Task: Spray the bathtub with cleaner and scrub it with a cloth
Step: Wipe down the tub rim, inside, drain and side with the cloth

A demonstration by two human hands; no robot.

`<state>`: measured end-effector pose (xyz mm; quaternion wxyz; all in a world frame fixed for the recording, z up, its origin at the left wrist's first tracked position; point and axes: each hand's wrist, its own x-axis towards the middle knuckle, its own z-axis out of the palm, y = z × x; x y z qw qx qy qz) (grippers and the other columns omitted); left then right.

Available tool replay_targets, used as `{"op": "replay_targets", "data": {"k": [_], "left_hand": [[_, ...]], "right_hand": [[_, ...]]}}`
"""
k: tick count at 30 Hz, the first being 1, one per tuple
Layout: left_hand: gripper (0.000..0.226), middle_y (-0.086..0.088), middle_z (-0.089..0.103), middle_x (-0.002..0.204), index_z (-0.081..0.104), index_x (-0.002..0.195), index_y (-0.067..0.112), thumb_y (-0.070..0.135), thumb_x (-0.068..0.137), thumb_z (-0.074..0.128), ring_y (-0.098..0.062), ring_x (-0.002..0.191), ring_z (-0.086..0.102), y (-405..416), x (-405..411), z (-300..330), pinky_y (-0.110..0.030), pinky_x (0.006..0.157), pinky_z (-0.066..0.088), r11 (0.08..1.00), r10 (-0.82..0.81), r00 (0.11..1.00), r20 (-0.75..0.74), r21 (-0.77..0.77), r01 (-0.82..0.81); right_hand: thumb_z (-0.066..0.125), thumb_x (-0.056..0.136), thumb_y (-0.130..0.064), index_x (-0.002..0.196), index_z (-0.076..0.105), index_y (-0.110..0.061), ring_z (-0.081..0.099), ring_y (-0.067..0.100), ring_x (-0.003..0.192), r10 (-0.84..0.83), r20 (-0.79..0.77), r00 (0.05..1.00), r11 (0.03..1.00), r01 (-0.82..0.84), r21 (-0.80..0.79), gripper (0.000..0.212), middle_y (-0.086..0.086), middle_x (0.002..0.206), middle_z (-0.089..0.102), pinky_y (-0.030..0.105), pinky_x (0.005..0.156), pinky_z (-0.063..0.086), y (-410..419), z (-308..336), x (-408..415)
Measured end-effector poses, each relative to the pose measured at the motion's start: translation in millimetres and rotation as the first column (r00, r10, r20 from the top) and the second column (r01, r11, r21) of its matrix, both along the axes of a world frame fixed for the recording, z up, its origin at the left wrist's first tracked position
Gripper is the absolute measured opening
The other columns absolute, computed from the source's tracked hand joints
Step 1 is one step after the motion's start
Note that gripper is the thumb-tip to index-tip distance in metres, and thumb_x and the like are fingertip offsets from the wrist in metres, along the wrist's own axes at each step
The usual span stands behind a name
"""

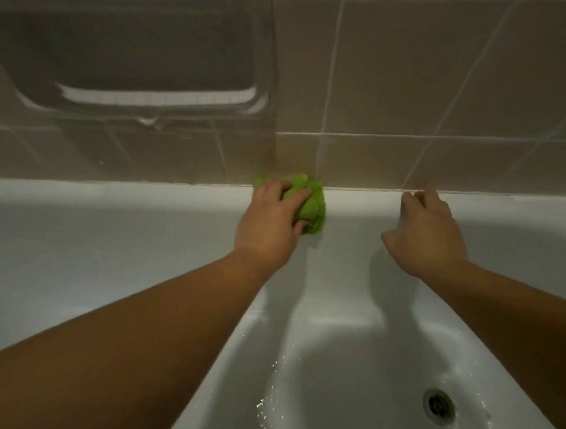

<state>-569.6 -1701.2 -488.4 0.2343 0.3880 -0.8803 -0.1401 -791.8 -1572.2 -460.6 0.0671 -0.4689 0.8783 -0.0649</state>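
The white bathtub [110, 203] fills the lower view, its far rim running along the tiled wall. My left hand [268, 220] grips a bunched green cloth [312, 203] and presses it on the far rim at the wall corner. My right hand [426, 236] rests on the same rim further right, fingers bent over the edge and holding nothing. No spray bottle is in view.
Beige wall tiles [416, 73] rise behind the rim. A recessed soap niche [135, 56] sits in the wall at upper left. The drain [439, 404] lies in the wet tub floor at lower right, with water streaks beside it.
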Motion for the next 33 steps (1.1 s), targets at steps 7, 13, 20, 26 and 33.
{"op": "replay_targets", "data": {"k": [7, 13, 20, 26, 33], "left_hand": [[0.059, -0.012, 0.048, 0.143, 0.056, 0.145, 0.031, 0.024, 0.090, 0.076, -0.033, 0.135, 0.040, -16, 35, 4, -0.046, 0.103, 0.048, 0.999, -0.037, 0.995, 0.090, -0.014, 0.038], [0.056, -0.015, 0.048, 0.140, 0.062, 0.140, 0.025, 0.024, 0.087, 0.081, -0.034, 0.131, 0.042, -70, 168, 15, -0.041, 0.112, 0.036, 0.980, 0.187, 0.976, 0.112, 0.041, -0.192], [0.054, -0.014, 0.049, 0.136, 0.061, 0.139, 0.019, 0.021, 0.088, 0.079, -0.032, 0.130, 0.043, -88, 222, 14, -0.042, 0.110, 0.039, 0.893, 0.441, 0.895, 0.072, 0.068, -0.445], [0.056, -0.006, 0.050, 0.140, 0.061, 0.141, 0.027, 0.028, 0.088, 0.079, -0.025, 0.132, 0.040, -53, 137, 6, -0.041, 0.109, 0.040, 0.948, 0.307, 0.952, 0.020, 0.076, -0.307], [0.054, -0.002, 0.053, 0.136, 0.062, 0.137, 0.030, 0.028, 0.086, 0.079, -0.027, 0.128, 0.043, 11, -11, 10, -0.042, 0.104, 0.046, 0.993, 0.109, 0.994, 0.022, 0.042, -0.110]], "right_hand": [[0.064, 0.086, -0.034, 0.135, 0.048, -0.010, 0.047, 0.031, 0.116, 0.108, -0.011, 0.994, 0.994, -0.108, 0.032, 0.057, 0.008, 0.123, 0.047, 0.042, 0.099, 0.041, -30, 4, 54], [0.066, 0.086, -0.035, 0.143, 0.042, -0.013, 0.046, 0.029, 0.121, 0.107, -0.009, 0.994, 0.994, -0.107, 0.005, 0.065, 0.008, 0.134, 0.047, 0.042, 0.103, 0.043, -39, -2, 80], [0.069, 0.085, -0.035, 0.153, 0.035, -0.012, 0.039, 0.031, 0.135, 0.104, -0.030, 0.994, 0.994, -0.105, -0.031, 0.080, 0.010, 0.147, 0.042, 0.046, 0.112, 0.038, -42, -13, 85], [0.065, 0.089, -0.041, 0.157, 0.031, -0.018, 0.036, 0.030, 0.140, 0.161, -0.036, 0.986, 0.984, -0.163, -0.068, 0.080, 0.007, 0.153, 0.039, 0.045, 0.121, 0.027, -36, -17, 74], [0.059, 0.090, -0.018, 0.152, 0.045, -0.016, 0.041, 0.026, 0.139, 0.337, 0.042, 0.941, 0.938, -0.332, -0.099, 0.063, 0.003, 0.153, 0.045, 0.044, 0.125, 0.015, -24, -4, 29]]}}
